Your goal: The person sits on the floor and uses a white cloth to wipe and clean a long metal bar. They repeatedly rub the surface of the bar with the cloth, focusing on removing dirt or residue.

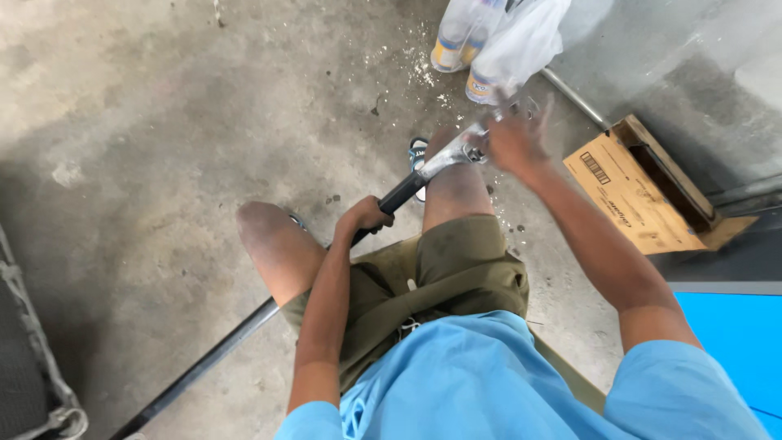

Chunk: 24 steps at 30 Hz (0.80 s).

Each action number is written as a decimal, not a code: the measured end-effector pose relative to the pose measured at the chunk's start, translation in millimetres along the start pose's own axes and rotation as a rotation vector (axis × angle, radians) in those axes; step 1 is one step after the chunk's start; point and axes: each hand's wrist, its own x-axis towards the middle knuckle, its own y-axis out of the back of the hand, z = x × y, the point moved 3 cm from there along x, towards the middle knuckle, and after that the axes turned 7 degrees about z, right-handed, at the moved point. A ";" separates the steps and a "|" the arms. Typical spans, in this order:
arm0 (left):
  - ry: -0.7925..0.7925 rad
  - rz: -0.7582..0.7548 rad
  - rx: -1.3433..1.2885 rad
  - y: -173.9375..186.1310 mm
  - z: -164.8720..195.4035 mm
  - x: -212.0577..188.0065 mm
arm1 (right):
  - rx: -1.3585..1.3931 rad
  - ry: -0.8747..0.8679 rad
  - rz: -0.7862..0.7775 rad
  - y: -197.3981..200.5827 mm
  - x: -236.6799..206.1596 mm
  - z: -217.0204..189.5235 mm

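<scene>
Item, far left edge: a dark woven basket with a pale braided rim, partly out of frame, standing on the stained grey concrete floor.

Item, lower left to centre: a long black metal pole with a bright silver fitting at its upper end. It runs diagonally from the bottom left corner up across the seated person's lap, seemingly laid over the thighs so the legs brace it while the silver end sits within reach of the far hand.

Item, centre: the left hand, closed in a full fist round the black shaft just below the silver section, apparently steadying it.

Item, centre right: the right hand, at the silver fitting. It is blurred; the fingers look spread and partly curled at the tip, but whether they grip anything cannot be told.

Item, top centre right: clear plastic bottles with yellow labels, beside a thin white plastic bag, standing on the floor amid white specks.

Item, right: a flattened brown cardboard box leaning by a thin metal pipe and a grey wall.

Item, lower right corner: a bright blue flat surface.
</scene>
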 end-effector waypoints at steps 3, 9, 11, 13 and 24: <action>0.008 -0.001 -0.005 -0.1 -1.8 0.4 | -0.007 0.219 -0.039 1.8 -4.5 -15.8; -0.001 0.003 -0.044 -3.8 -14.8 11.9 | 0.007 0.225 -0.097 -5.1 -20.2 -34.5; 0.000 -0.013 -0.060 -4.9 -17.8 15.1 | -0.002 0.248 -0.011 -7.2 -23.7 -40.3; 0.002 -0.023 -0.061 -5.3 -18.1 15.0 | -0.066 0.291 0.052 -10.3 -25.3 -44.2; 0.017 -0.035 -0.008 -6.8 -19.3 13.5 | -0.186 0.262 0.068 -26.2 -26.3 -61.3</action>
